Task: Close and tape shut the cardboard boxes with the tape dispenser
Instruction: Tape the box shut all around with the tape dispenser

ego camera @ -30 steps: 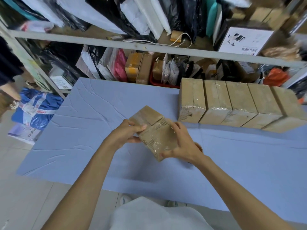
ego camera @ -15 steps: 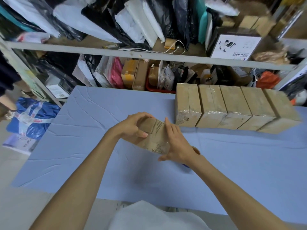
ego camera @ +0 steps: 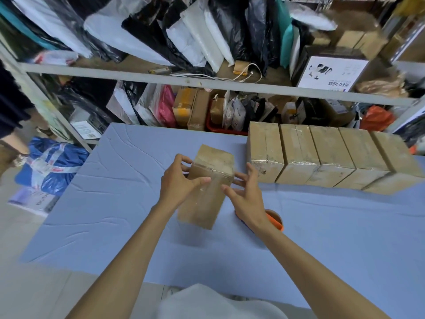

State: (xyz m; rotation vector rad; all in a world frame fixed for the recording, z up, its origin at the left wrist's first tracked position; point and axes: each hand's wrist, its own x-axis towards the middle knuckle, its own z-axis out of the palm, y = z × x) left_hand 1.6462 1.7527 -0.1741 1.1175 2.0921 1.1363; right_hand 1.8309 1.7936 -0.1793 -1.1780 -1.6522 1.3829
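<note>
The light is soft, even and fairly bright, apparently from overhead, with no hard glare. The blue worktop (ego camera: 110, 203) is evenly lit; only a faint, diffuse shadow lies beneath the box (ego camera: 202, 203) and the forearms. Tape on the sealed boxes (ego camera: 322, 157) gives a pale sheen. The lower shelf (ego camera: 253, 111) is dim. The left hand (ego camera: 177, 185) and right hand (ego camera: 248, 199) are slightly smeared by motion. Wide-angle distortion bows the shelf rail (ego camera: 207, 85), and detail softens towards the corners.
</note>
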